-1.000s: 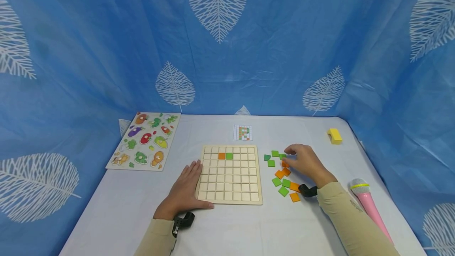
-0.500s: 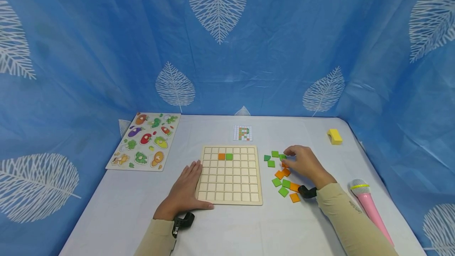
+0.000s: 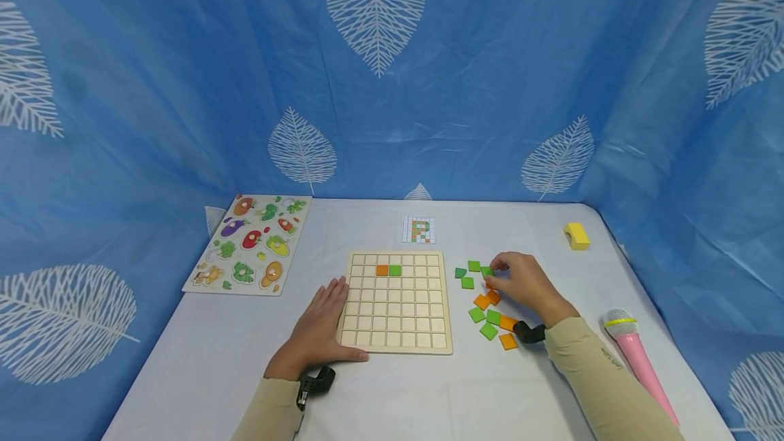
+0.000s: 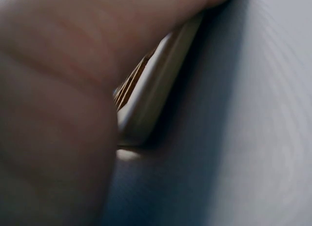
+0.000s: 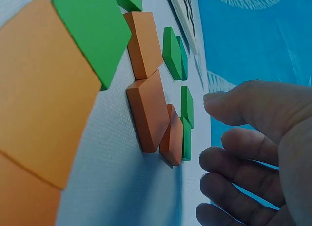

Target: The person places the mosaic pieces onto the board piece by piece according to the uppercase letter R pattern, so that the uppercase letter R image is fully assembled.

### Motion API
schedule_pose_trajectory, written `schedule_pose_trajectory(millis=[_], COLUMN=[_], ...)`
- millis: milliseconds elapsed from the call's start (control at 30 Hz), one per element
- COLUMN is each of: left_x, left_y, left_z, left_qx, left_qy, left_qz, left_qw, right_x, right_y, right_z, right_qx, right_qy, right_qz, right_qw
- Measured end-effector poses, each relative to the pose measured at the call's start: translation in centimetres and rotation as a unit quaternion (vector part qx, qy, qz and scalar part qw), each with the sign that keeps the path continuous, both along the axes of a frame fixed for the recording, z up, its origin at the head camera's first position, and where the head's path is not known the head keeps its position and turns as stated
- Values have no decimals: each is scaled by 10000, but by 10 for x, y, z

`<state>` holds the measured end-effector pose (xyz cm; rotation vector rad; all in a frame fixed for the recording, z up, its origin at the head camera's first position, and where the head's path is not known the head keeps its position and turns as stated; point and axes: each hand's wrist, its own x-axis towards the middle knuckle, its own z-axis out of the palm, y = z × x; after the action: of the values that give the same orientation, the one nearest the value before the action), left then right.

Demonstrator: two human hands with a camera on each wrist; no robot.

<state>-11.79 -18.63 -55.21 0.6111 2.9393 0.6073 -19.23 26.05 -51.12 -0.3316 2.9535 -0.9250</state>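
My left hand lies spread at the left edge of a wooden grid board, its thumb along the front corner. In the left wrist view the board's edge shows past the thumb. On the grid, an orange tile sits beside a green tile. Right of the board, my right hand hovers with bent fingers over a loose green tile at the far end of the pile. The right wrist view shows nothing between thumb and fingers; an orange tile lies close by.
Several loose orange and green tiles lie right of the board, with a dark green rounded piece. A pattern card lies behind the board. A vegetable puzzle is at left; a yellow block and pink microphone at right.
My right hand has shifted very slightly towards me above the tiles. The left hand and the tiles on the board stay as they were.
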Motion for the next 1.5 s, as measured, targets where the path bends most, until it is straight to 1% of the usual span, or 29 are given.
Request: schedule_pose_trajectory(millis=[400, 933, 1233, 1500], left_x=[1, 0, 2, 2], left_y=[-1, -1, 0, 0], left_z=[0, 0, 4, 4], left_qx=[14, -62, -62, -78], left_qy=[34, 61, 24, -2], left_qz=[-42, -59, -69, -39], left_qw=[10000, 9999, 10000, 10000], right_x=[2, 2, 3, 4], right_y=[0, -1, 1, 2], right_z=[-2, -3, -3, -4], right_qx=[-22, 14, 14, 26], right_qy=[127, 35, 23, 41], right_qz=[37, 1, 4, 22], right_qw=[9999, 10000, 10000, 10000])
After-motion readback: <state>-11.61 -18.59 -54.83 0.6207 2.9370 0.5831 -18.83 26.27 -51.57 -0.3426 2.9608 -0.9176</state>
